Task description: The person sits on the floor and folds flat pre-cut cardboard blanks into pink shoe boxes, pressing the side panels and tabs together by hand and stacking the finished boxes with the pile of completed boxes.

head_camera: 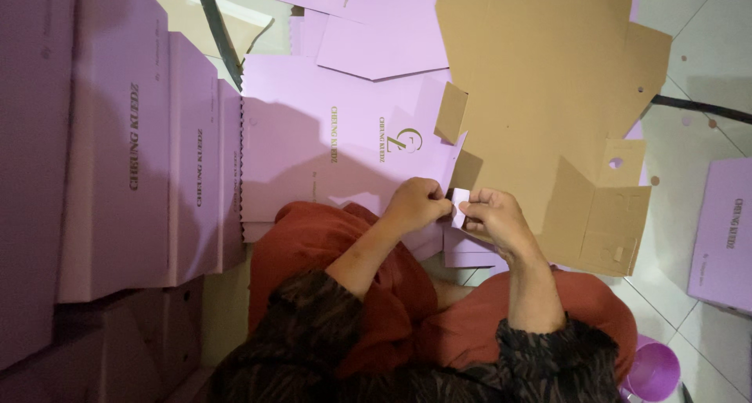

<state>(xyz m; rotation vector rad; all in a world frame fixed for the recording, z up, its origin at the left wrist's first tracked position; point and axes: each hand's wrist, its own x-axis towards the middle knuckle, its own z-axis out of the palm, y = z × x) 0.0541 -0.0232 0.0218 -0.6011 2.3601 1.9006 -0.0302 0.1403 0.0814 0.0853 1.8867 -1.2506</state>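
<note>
At the middle of the frame, our left hand and right hand pinch the small lilac cardboard flap on the flat lilac cardboard box sheet. We judge we are mid-fold; next, press it flat.

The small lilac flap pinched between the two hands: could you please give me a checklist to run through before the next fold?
1. Left hand grips the small lilac flap: ok.
2. Right hand pinches the same flap from the other side: ok.
3. Flat lilac box blank lies spread on the lap, printed side up: ok.
4. Brown cardboard sheet overlaps the blank's far edge: not ok.
5. Crease line under the fingers: cannot tell, hidden.
6. Stack of folded lilac boxes stands apart from the hands: ok.
</note>
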